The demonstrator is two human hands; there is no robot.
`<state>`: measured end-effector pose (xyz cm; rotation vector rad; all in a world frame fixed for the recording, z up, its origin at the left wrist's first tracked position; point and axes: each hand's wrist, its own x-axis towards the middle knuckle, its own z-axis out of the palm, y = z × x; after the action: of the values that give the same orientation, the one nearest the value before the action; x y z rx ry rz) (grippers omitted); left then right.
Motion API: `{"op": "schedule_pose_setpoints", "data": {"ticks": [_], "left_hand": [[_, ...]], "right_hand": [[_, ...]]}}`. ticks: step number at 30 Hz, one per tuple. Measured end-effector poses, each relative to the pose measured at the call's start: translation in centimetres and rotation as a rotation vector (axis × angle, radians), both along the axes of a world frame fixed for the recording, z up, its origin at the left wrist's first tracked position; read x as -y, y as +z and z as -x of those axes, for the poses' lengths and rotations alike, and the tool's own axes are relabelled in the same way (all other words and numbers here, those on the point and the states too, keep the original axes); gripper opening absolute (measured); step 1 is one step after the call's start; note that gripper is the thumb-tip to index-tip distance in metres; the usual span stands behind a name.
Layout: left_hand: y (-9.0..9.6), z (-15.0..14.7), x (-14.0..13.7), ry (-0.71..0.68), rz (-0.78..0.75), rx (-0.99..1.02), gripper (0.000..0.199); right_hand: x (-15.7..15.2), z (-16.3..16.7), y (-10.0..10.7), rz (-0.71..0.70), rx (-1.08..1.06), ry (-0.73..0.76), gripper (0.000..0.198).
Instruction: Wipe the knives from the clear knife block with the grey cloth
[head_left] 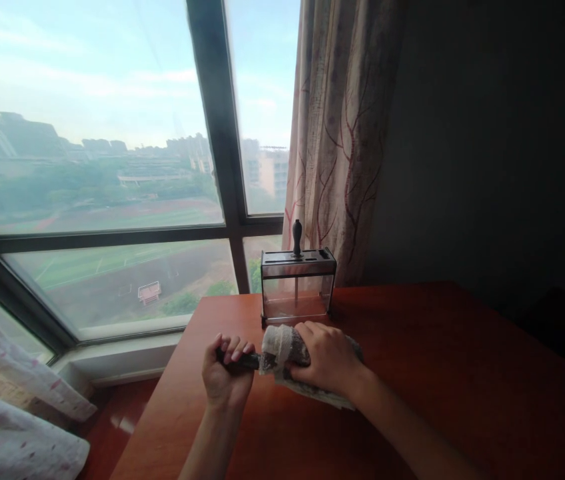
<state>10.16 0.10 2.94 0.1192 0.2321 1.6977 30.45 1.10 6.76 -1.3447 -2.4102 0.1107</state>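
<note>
My left hand (230,373) is closed around the black handle of a knife (248,361). Its blade is hidden inside a grey-and-white towel (278,343). From the other side my right hand (327,357) grips the towel, pressing it around the covered part, and the towel's loose end hangs down under the palm. Just beyond both hands a clear knife block (298,267) with a dark frame stands upright on the table. One black-handled tool (297,237) sticks up out of its top, and a thin shaft shows below through the clear wall.
The reddish-brown wooden table (442,373) spreads under my hands, its left edge near my left forearm. Behind it are a large window (112,231) and a patterned curtain (342,133). Another curtain (12,427) hangs at lower left. A dark wall (472,147) rises to the right.
</note>
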Motion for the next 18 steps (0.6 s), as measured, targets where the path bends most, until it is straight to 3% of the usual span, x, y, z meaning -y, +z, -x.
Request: {"op": "schedule_pose_setpoints", "data": {"ticks": [6, 18], "left_hand": [[0.0, 0.3, 0.0, -0.01, 0.02, 0.008, 0.027], [1.3, 2.1, 0.4, 0.045, -0.02, 0.01, 0.024]], "right_hand": [[-0.4, 0.8, 0.0, -0.006, 0.014, 0.038, 0.038], [-0.8, -4.0, -0.8, 0.061, 0.006, 0.028, 0.031]]}}
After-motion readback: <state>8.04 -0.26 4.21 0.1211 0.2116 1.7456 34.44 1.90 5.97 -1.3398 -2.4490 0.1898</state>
